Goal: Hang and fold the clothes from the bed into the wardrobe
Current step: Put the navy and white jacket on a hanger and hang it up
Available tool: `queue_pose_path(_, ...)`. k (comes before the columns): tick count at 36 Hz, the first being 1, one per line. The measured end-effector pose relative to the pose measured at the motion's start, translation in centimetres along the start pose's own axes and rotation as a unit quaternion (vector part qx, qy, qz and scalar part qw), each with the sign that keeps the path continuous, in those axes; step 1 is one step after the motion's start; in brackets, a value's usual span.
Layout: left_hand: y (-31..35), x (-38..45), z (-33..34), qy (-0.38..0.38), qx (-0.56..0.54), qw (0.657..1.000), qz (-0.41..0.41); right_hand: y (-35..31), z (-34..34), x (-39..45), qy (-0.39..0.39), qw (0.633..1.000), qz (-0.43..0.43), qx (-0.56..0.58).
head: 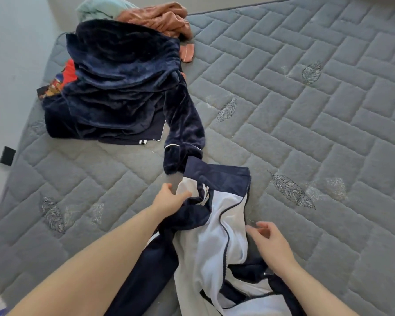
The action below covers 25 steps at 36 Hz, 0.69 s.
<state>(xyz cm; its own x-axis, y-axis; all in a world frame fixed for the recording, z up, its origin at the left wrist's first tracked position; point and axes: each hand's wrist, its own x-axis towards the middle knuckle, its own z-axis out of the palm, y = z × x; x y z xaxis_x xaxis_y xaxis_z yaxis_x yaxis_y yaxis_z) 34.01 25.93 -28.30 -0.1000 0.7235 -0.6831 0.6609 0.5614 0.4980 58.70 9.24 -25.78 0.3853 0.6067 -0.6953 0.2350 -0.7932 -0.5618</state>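
Observation:
A navy track jacket (214, 224) with a white lining and white stripes lies inside out on the grey quilted mattress (306, 110), near its front edge. My left hand (169, 199) touches its bunched shoulder area with relaxed fingers, thumb against the white lining. My right hand (269, 240) hovers just right of the zipper edge, its fingers loosely spread and holding nothing. A navy velvet garment (123, 83) is piled at the far left, and one of its sleeves (183, 137) reaches down to the jacket's collar.
Behind the velvet pile lie a rust-brown garment (167, 19) and a pale green one (100, 8). A red patterned cloth (62, 80) pokes out at the pile's left. A grey wall runs along the mattress's left edge.

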Motion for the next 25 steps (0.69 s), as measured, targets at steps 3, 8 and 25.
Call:
queue_pose_path(3,-0.7,0.3,0.9,-0.054,-0.025,0.998,0.005,-2.2,2.3,-0.1,-0.090,0.996,0.013,-0.024)
queue_pose_path(8,0.5,-0.6,0.9,0.013,-0.112,0.985,0.131,-2.8,4.1,0.2,-0.101,0.983,-0.037,-0.145)
queue_pose_path(25,1.0,5.0,-6.6,0.022,-0.157,0.987,-0.024,-7.6,1.2,9.0,0.033,0.995,-0.017,-0.087)
